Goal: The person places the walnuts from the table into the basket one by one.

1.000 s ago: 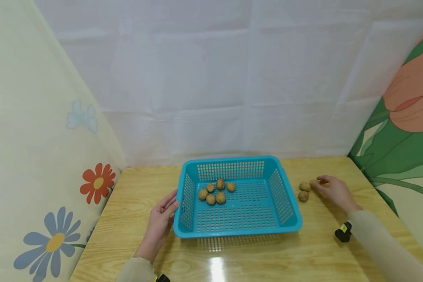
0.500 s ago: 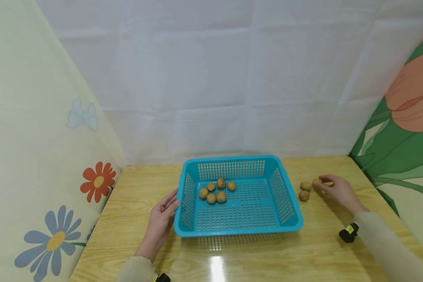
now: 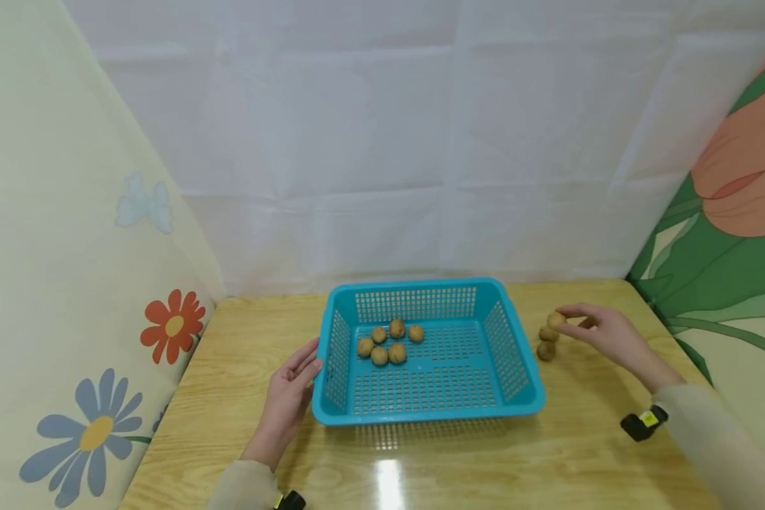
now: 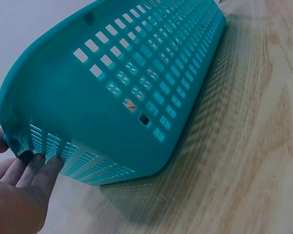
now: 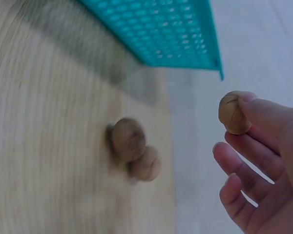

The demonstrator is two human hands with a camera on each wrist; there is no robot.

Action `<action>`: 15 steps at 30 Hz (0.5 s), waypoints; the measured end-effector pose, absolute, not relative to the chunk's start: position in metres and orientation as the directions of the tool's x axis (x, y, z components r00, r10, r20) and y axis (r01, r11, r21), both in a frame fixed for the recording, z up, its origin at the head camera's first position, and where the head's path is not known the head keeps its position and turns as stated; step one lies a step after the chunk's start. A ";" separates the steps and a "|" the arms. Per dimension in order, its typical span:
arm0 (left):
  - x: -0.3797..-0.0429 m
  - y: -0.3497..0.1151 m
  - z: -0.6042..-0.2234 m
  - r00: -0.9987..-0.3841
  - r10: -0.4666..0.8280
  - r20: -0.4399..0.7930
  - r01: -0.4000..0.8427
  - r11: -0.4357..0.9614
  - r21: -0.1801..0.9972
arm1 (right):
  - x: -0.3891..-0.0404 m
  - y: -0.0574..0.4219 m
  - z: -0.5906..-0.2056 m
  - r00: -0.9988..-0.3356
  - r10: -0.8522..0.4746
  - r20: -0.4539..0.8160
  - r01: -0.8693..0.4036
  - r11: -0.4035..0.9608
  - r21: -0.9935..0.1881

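A turquoise plastic basket [image 3: 430,416] with slotted walls stands on the wooden table, several walnuts [image 3: 397,353] lying in its left half. My left hand [image 3: 287,397] grips the basket's left rim; in the left wrist view the thumb is at the rim and the fingers [image 4: 46,170] lie against the outer wall. Between thumb and fingertips my right hand [image 3: 608,340] pinches a walnut [image 5: 233,113], raised above the table to the right of the basket. Two more walnuts, one nearer [image 3: 545,350] and one just behind it [image 3: 548,333], sit on the table below that hand.
The light wooden table [image 3: 459,474] runs back to a white cloth backdrop [image 3: 370,142]. Painted panels with flowers rise on the left [image 3: 95,432] and right [image 3: 746,283]. Small black devices are worn at both wrists, the right one [image 3: 644,423] in full view.
My right hand has taken a walnut from the table and lifted it, moving slightly left toward the basket. The left hand keeps its hold on the rim.
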State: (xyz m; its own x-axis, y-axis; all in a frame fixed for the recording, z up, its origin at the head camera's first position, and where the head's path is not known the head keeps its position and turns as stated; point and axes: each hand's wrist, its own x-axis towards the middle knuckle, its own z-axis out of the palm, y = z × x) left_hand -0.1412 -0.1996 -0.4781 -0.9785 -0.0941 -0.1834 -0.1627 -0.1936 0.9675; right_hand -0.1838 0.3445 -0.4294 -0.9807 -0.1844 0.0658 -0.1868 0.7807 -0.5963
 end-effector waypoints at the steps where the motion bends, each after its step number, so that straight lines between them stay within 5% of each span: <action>1: -0.141 -0.200 -0.478 -0.978 -0.093 -0.187 -0.167 -0.193 0.967 | -0.183 0.341 -0.425 -0.979 -0.196 0.063 -0.195 0.780 -0.594; 15: -0.141 -0.198 -0.478 -0.982 -0.094 -0.161 -0.141 -0.195 0.971 | -0.199 0.274 -0.384 -0.941 -0.338 0.007 -0.274 0.752 -0.600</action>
State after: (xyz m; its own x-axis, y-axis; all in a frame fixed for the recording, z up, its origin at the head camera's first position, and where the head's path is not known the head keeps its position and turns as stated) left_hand -0.1408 -0.1980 -0.4778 -0.9825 -0.0936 -0.1611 -0.1406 -0.1945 0.9708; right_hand -0.1987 0.2743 -0.3838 -0.9411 -0.3381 0.0067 -0.2744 0.7518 -0.5996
